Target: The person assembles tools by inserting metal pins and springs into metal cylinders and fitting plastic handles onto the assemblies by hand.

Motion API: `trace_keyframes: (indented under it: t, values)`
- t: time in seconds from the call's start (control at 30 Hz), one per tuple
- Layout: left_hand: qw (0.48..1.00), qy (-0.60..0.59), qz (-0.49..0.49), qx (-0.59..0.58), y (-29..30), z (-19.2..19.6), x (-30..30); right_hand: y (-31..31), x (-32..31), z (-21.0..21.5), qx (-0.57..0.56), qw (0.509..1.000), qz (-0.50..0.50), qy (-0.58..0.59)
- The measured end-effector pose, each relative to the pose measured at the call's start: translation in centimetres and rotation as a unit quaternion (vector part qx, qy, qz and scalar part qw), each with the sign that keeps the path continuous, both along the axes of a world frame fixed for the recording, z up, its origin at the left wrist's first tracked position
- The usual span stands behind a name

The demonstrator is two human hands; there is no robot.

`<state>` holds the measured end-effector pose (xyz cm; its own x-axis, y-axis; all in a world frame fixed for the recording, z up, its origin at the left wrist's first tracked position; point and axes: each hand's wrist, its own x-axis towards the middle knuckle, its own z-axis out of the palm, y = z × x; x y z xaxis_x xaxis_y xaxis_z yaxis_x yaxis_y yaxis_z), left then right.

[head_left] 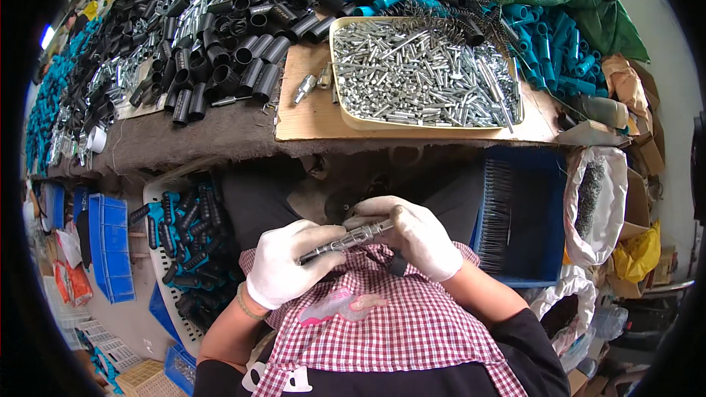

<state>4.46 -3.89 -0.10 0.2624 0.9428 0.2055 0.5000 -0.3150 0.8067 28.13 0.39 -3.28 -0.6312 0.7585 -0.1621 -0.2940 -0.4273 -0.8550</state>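
Observation:
In white gloves, both my hands meet over my lap, in front of the checked apron [412, 320]. A slim silver metal shaft assembly [360, 237] with what looks like a coil around it lies slantwise between them. My left hand [283, 265] is closed round its lower, darker end, thumb along the near side. At the upper end, my right hand [423, 239] grips it with the fingers bent over. The right fingertips are partly hidden behind the hand, so I cannot tell whether a smaller piece is held there too.
Ahead on the bench, a cream tray [353, 123] of small metal pins rests on a wooden board [294, 121]. Black tubes [257, 77] and teal housings [559, 48] are heaped around it. At left stands a white basket [158, 250] of black-and-teal handles; at right, a blue crate [529, 250] holds dark springs.

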Motion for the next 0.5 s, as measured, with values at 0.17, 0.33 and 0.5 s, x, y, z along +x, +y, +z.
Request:
trace_keyframes:
  t: [0.17, 0.33, 0.5]
  values:
    - [1.000, 0.024, -0.002, 0.001, 0.0, -0.1, 0.9, -1.3, -1.7, -0.8, -0.006, 1.000, -0.010, -0.013]
    - [1.000, 0.014, 0.004, 0.008, 0.1, -0.9, 1.5, -1.6, -2.6, -3.3, -0.038, 0.995, -0.022, 0.087]
    - [1.000, -0.004, 0.008, 0.010, 0.9, -0.6, 2.2, 0.1, -1.1, -1.2, 0.014, 0.995, 0.011, 0.099]
